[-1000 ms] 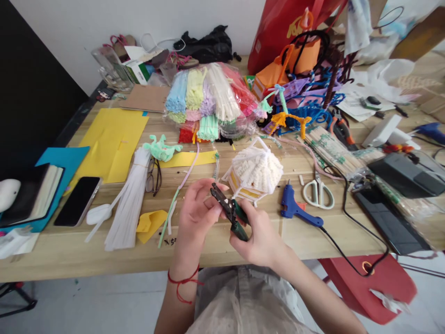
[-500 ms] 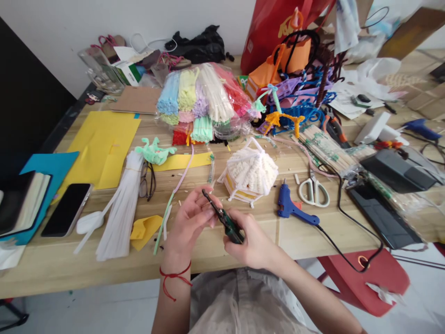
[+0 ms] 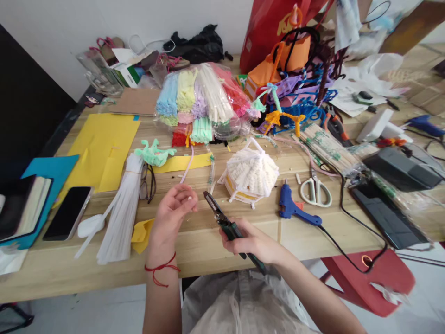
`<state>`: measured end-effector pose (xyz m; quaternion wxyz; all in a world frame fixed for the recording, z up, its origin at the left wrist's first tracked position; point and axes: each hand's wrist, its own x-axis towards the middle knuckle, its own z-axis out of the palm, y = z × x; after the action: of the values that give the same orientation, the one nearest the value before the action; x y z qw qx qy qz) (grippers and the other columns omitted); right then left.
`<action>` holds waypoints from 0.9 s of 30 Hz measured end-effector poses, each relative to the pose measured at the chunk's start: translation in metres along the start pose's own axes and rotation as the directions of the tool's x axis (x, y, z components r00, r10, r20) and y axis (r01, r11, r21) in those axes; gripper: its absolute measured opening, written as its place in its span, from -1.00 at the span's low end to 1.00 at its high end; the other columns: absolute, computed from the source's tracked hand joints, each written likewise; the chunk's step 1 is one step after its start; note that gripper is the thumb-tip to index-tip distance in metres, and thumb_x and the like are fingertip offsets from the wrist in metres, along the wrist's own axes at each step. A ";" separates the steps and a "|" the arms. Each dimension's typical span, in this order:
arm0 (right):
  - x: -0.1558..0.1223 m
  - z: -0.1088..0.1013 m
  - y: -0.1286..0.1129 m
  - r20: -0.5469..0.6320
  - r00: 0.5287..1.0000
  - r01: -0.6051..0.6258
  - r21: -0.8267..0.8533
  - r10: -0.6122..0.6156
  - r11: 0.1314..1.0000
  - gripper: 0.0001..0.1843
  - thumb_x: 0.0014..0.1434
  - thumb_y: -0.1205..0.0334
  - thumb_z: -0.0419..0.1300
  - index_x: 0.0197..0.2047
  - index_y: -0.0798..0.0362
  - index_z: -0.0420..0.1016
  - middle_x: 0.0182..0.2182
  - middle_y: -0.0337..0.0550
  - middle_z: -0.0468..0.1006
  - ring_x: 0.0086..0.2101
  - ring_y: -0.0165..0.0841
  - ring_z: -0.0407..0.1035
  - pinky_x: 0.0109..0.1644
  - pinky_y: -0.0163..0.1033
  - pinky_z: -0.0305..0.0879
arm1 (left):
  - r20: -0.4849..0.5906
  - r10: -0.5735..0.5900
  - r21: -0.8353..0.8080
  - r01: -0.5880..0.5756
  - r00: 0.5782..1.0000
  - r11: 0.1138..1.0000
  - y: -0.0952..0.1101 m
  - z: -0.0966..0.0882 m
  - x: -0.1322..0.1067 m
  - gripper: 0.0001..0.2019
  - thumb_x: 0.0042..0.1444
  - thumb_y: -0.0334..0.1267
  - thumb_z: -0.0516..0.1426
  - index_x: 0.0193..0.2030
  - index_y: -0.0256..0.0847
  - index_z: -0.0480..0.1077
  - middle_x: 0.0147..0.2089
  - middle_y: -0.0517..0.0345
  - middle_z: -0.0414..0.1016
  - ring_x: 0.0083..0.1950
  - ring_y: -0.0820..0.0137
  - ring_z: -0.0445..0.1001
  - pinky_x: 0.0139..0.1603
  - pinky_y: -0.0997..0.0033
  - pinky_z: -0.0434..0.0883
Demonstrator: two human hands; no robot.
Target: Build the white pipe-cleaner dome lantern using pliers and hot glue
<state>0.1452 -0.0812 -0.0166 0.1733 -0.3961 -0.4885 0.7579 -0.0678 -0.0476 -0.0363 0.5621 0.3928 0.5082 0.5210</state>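
Note:
My right hand [image 3: 248,241] is wrapped round the dark green handles of a pair of pliers [image 3: 222,218], whose dark jaws point up and to the left. Left of the jaw tips and apart from them is my left hand [image 3: 174,211], its fingers curled in a pinch. A small white piece [image 3: 189,198] shows between thumb and fingers, too small to make out fully. Just beyond the pliers stands a white fuzzy lantern-like model [image 3: 250,171] with a yellow band. A blue glue gun [image 3: 294,208] lies right of my right hand.
White-handled scissors [image 3: 315,190] lie beyond the glue gun. At left are a bundle of white strips [image 3: 120,218], glasses [image 3: 148,183], a phone [image 3: 68,213] and yellow sheets [image 3: 104,144]. Bagged coloured pipe cleaners [image 3: 201,99] sit at the back. The glue gun's cable [image 3: 347,255] hangs over the front edge.
My left hand has drawn away to the left from the pliers' jaws, where its fingers were close before. The pliers' handles now show further down below my right hand.

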 end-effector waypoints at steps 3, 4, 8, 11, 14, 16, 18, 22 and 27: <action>0.002 0.005 0.007 -0.222 0.974 -0.060 -0.386 -0.030 0.921 -0.77 -0.06 0.20 0.18 -0.29 0.05 0.30 -0.42 -0.24 0.36 -0.38 -0.34 0.24 -0.26 -0.22 0.20 | -0.168 0.237 0.288 -0.182 0.957 0.940 -0.006 -0.005 0.000 -0.67 -0.04 -0.21 0.37 -0.16 -0.18 0.41 -0.30 0.20 0.52 -0.24 0.43 0.52 -0.12 0.40 0.47; 0.004 0.008 0.011 -0.303 0.950 -0.099 -0.531 -0.080 0.841 -0.72 -0.05 0.20 0.20 -0.23 0.07 0.32 -0.36 -0.16 0.41 -0.33 -0.27 0.28 -0.20 -0.16 0.24 | -0.189 0.332 0.394 -0.239 0.924 0.888 -0.007 -0.005 0.000 -0.71 0.01 -0.23 0.35 -0.14 -0.17 0.43 -0.26 0.18 0.53 -0.17 0.41 0.53 -0.02 0.37 0.45; 0.019 0.024 0.035 -0.389 0.851 -0.216 -0.871 -0.352 0.440 -0.43 -0.09 0.14 0.31 0.00 0.22 0.40 -0.12 0.18 0.47 -0.08 0.05 0.31 0.11 0.18 0.20 | -0.192 0.529 0.535 -0.364 0.827 0.763 -0.006 0.000 -0.004 -0.81 0.10 -0.30 0.30 -0.14 -0.16 0.46 -0.21 0.18 0.55 -0.10 0.44 0.53 0.08 0.38 0.44; 0.030 0.030 0.052 -0.355 0.817 -0.208 -0.916 -0.454 0.343 -0.26 -0.05 0.09 0.35 0.15 0.29 0.35 -0.04 0.23 0.45 -0.05 0.07 0.30 0.19 0.23 0.17 | -0.224 0.516 0.462 -0.376 0.827 0.803 -0.004 0.007 -0.006 -0.82 0.08 -0.33 0.31 -0.17 -0.18 0.46 -0.23 0.18 0.59 -0.17 0.46 0.58 -0.02 0.44 0.51; 0.032 0.031 0.059 -0.337 0.792 -0.163 -0.920 -0.509 0.355 -0.17 0.03 0.00 0.36 0.24 0.33 0.27 0.03 0.27 0.42 0.01 0.08 0.28 0.21 0.26 0.18 | -0.222 0.477 0.423 -0.356 0.851 0.833 -0.006 0.014 -0.007 -0.80 0.06 -0.35 0.32 -0.17 -0.19 0.47 -0.25 0.17 0.61 -0.20 0.46 0.61 -0.05 0.46 0.55; 0.024 0.029 0.058 -0.296 0.784 -0.085 -0.922 -0.546 0.378 -0.24 0.11 0.03 0.32 0.25 0.29 0.25 0.07 0.25 0.40 0.05 0.06 0.26 0.20 0.22 0.23 | -0.211 0.465 0.410 -0.353 0.860 0.841 -0.008 0.016 -0.008 -0.79 0.05 -0.36 0.33 -0.17 -0.19 0.47 -0.25 0.17 0.62 -0.20 0.45 0.62 -0.05 0.46 0.56; 0.010 0.022 0.055 -0.253 0.764 0.021 -0.909 -0.593 0.416 -0.44 0.21 0.17 0.23 0.23 0.19 0.26 0.06 0.17 0.39 0.06 -0.03 0.27 0.18 0.11 0.30 | -0.200 0.454 0.403 -0.349 0.868 0.846 -0.010 0.017 -0.008 -0.78 0.04 -0.36 0.33 -0.16 -0.19 0.46 -0.24 0.17 0.62 -0.20 0.46 0.62 -0.05 0.47 0.57; -0.028 -0.016 0.055 -0.338 0.666 0.048 -0.870 -0.665 0.491 -0.60 0.16 0.53 0.02 0.05 0.05 0.30 0.00 0.04 0.40 0.01 -0.16 0.33 0.11 -0.01 0.37 | -0.207 0.417 0.411 -0.308 0.885 0.858 -0.013 0.016 -0.010 -0.76 0.01 -0.38 0.34 -0.17 -0.19 0.47 -0.27 0.19 0.62 -0.21 0.48 0.62 -0.07 0.52 0.56; -0.066 -0.085 0.075 -0.478 0.629 -0.337 -0.878 -0.613 0.339 -0.39 0.00 0.64 -0.04 0.11 0.06 0.31 0.06 0.10 0.37 0.08 0.02 0.25 0.13 0.21 0.31 | -0.204 0.384 0.364 -0.294 0.901 0.884 -0.014 0.019 -0.009 -0.69 -0.03 -0.41 0.36 -0.14 -0.19 0.46 -0.30 0.20 0.61 -0.25 0.47 0.61 -0.11 0.50 0.58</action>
<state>0.2611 -0.1076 -0.0716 0.1767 -0.6463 -0.7387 0.0730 -0.0457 -0.0568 -0.0447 0.3144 0.4883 0.5814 0.5698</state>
